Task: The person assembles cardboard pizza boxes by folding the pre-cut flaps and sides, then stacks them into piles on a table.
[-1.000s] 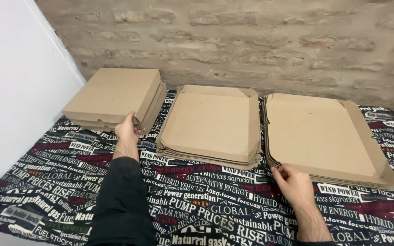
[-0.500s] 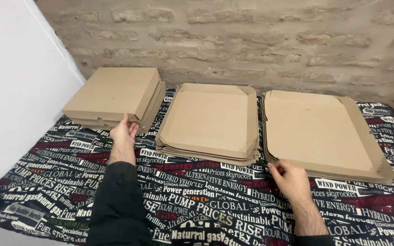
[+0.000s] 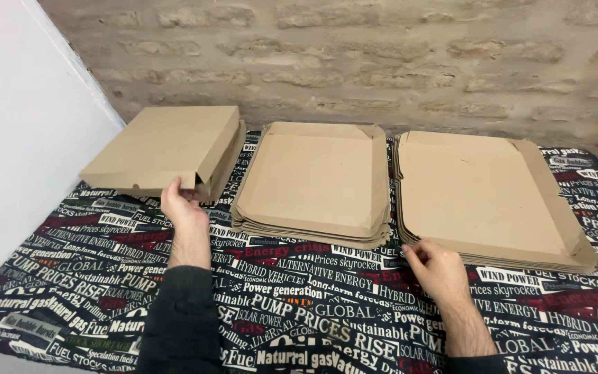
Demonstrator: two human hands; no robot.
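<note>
My left hand (image 3: pixel 183 208) grips the near right corner of the top folded cardboard box (image 3: pixel 157 144), which is tilted up off the folded box under it at the back left. My right hand (image 3: pixel 434 269) pinches the near left corner of a stack of large flat cardboard trays (image 3: pixel 479 190) on the right. A second stack of smaller flat cardboard trays (image 3: pixel 313 180) lies between the two, touched by neither hand.
Everything rests on a table covered with a black cloth printed with words (image 3: pixel 313 312). A white wall (image 3: pixel 22 152) runs along the left side. A brick wall (image 3: pixel 382 55) stands right behind the cardboard stacks.
My left hand has lifted the top folded box's near edge and drawn it slightly toward me. My right hand stays at the large stack's corner.
</note>
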